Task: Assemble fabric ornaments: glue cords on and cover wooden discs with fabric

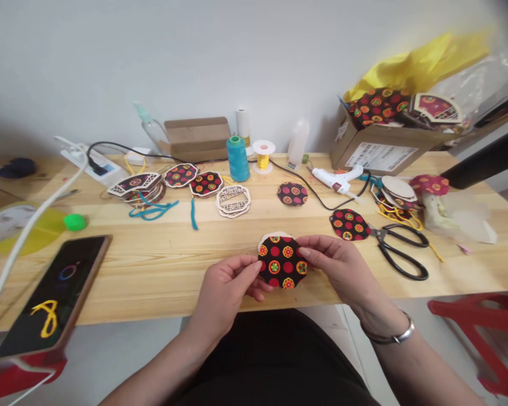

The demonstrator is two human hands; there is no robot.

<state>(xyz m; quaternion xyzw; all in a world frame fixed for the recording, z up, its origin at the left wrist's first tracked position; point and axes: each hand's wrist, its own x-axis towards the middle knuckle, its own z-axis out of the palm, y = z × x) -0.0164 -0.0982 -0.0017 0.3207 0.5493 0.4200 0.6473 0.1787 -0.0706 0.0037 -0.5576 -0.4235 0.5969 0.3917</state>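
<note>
Between my two hands, near the table's front edge, is a black fabric piece (283, 262) with red dots and bright flowers. A pale wooden piece (273, 236) with a scalloped rim peeks out behind its top edge. My left hand (232, 282) pinches the left side, thumb in front and fingers behind. On the right side my right hand (336, 262) pinches the upper edge between thumb and fingers. Past my right hand lies another patterned fabric piece (349, 224), overlapping the blades of black-handled scissors (402, 245). A wooden lattice piece (233, 201) lies farther back.
Behind stand a teal thread cone (237, 159), a yellow thread spool (263, 157) and a white glue gun (337, 179) with a black cord. A cardboard box (372, 146) occupies the back right. A phone (55, 293) lies at the left edge, near stacked fan-shaped pieces (138, 186).
</note>
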